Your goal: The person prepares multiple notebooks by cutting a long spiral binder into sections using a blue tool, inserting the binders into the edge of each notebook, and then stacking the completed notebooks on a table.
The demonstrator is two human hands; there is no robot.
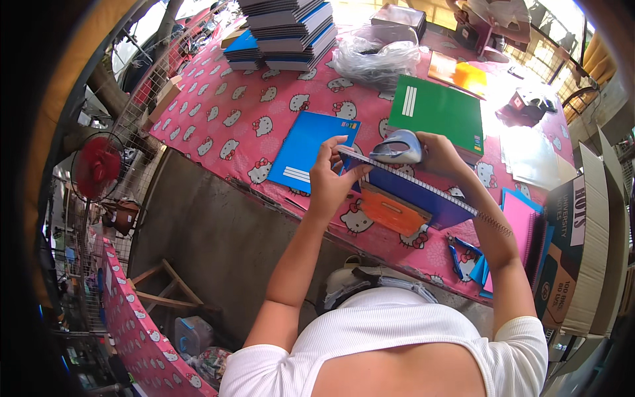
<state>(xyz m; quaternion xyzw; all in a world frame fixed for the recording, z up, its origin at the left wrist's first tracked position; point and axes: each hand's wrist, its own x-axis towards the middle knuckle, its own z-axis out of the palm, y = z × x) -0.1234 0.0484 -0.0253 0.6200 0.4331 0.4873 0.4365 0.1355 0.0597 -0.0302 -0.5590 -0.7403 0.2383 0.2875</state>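
Observation:
My left hand (333,173) pinches the near corner of a blue spiral-bound notebook (423,195), which is tilted up off the pink patterned tablecloth (225,126). My right hand (442,153) holds a silvery grey tool (397,148) against the notebook's spiral edge. An orange flat piece (395,211) lies under the notebook's lower side. A blue notebook (305,149) lies flat to the left of my left hand, and a green notebook (436,111) lies beyond my right hand.
Stacks of notebooks (291,30) and a clear plastic bag (376,58) sit at the table's far side. Pink notebooks (522,228) and blue-handled pliers (458,257) lie at right, beside a cardboard box (582,251). A red fan (97,165) stands at left.

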